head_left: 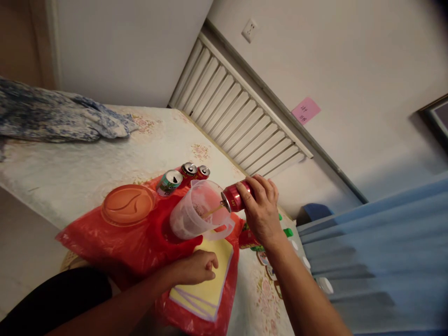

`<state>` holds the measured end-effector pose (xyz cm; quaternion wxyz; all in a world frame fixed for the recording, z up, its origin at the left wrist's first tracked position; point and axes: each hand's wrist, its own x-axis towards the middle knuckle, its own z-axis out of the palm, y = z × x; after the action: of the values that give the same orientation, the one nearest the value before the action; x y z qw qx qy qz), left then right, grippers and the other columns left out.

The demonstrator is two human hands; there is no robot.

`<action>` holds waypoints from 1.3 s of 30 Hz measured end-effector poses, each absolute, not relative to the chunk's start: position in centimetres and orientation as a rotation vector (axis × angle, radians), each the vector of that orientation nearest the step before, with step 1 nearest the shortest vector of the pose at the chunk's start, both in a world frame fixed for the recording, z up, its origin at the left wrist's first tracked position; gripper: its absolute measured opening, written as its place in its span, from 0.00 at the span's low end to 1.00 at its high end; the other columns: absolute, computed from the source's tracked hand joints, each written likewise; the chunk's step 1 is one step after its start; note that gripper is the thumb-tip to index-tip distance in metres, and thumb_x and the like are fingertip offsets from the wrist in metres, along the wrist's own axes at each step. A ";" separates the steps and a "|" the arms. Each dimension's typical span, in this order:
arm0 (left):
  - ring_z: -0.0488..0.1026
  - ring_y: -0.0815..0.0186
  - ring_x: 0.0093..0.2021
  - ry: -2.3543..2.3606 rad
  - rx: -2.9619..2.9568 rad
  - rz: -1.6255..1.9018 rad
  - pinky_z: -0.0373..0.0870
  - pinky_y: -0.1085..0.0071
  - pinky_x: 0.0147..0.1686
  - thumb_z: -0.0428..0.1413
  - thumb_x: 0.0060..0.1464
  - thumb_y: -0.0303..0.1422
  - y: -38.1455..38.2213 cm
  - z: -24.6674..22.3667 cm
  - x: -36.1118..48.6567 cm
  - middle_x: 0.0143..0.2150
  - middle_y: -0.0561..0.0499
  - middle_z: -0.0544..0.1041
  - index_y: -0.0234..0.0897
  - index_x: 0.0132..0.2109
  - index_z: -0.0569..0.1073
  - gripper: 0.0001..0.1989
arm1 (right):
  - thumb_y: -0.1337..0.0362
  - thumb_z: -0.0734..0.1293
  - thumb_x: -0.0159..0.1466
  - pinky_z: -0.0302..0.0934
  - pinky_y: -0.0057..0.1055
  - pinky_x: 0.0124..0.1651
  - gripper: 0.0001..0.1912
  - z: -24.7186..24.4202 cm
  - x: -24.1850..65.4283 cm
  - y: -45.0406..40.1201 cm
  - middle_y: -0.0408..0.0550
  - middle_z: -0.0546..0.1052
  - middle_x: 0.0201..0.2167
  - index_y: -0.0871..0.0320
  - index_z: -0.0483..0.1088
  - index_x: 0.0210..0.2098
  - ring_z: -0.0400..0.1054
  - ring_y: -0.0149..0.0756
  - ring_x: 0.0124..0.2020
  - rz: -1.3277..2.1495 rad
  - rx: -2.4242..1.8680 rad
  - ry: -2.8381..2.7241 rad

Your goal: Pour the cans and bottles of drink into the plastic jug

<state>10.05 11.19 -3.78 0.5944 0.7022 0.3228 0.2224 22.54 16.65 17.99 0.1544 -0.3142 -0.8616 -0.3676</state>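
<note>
A red drink can (pixel 236 196) is tipped nearly on its side in my right hand (pixel 262 210), which is wrapped round it. From its opening a thin brownish stream runs into a translucent plastic pitcher (pixel 187 219). The pitcher stands on a red plastic bag (pixel 129 245), its handle towards the right. My left hand (pixel 198 268) is curled into a loose fist with nothing visible in it, over a folded yellow cloth (pixel 217 261) with purple edging. To the pitcher's left lies a round orange lid (pixel 128 204).
Behind the pitcher stand an opened green can (pixel 170 182) and two opened red cans (pixel 203 172). Several bottles and jars (pixel 273 266) line the table's right side, partly behind my right arm. A patterned cloth (pixel 63 114) lies at far left. A radiator (pixel 238 107) borders the flowered table (pixel 168 144).
</note>
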 end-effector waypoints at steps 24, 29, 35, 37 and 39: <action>0.71 0.63 0.35 0.768 1.622 0.513 0.64 0.72 0.32 0.54 0.45 0.31 11.1 -3.7 10.1 0.37 0.50 0.76 0.36 0.45 0.74 0.17 | 0.72 0.62 0.68 0.52 0.57 0.65 0.24 16.5 22.4 17.4 0.56 0.70 0.57 0.50 0.62 0.62 0.58 0.50 0.63 -0.929 -0.891 -2.452; 0.71 0.64 0.36 0.785 1.648 0.537 0.65 0.73 0.32 0.54 0.45 0.30 11.0 -3.8 10.1 0.38 0.49 0.77 0.37 0.43 0.74 0.15 | 0.72 0.64 0.65 0.56 0.57 0.63 0.27 16.3 22.6 17.6 0.57 0.70 0.57 0.52 0.62 0.63 0.59 0.50 0.63 -0.665 -0.950 -2.452; 0.71 0.64 0.37 0.768 1.604 0.523 0.65 0.73 0.33 0.55 0.47 0.31 11.0 -5.0 10.3 0.40 0.49 0.76 0.38 0.45 0.74 0.16 | 0.65 0.72 0.58 0.60 0.53 0.60 0.30 14.8 23.9 19.6 0.57 0.73 0.55 0.56 0.66 0.60 0.66 0.50 0.57 -0.181 -1.057 -2.246; 0.72 0.64 0.37 0.774 1.596 0.521 0.65 0.72 0.32 0.56 0.47 0.31 11.0 -5.2 10.3 0.41 0.48 0.76 0.38 0.46 0.74 0.16 | 0.61 0.74 0.55 0.63 0.50 0.57 0.30 13.4 24.2 21.0 0.55 0.77 0.51 0.58 0.69 0.56 0.69 0.49 0.53 0.047 -1.177 -2.091; 0.72 0.63 0.37 0.788 1.594 0.515 0.66 0.72 0.32 0.56 0.47 0.32 10.9 -5.3 10.4 0.42 0.49 0.75 0.39 0.45 0.75 0.15 | 0.59 0.76 0.52 0.67 0.45 0.52 0.30 11.6 24.1 22.5 0.53 0.79 0.45 0.59 0.71 0.53 0.73 0.46 0.47 0.318 -1.279 -1.937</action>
<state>10.37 10.92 -5.26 0.6013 0.6880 0.3401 0.2222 24.08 22.54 11.60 0.3888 -0.5029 -0.7618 0.1249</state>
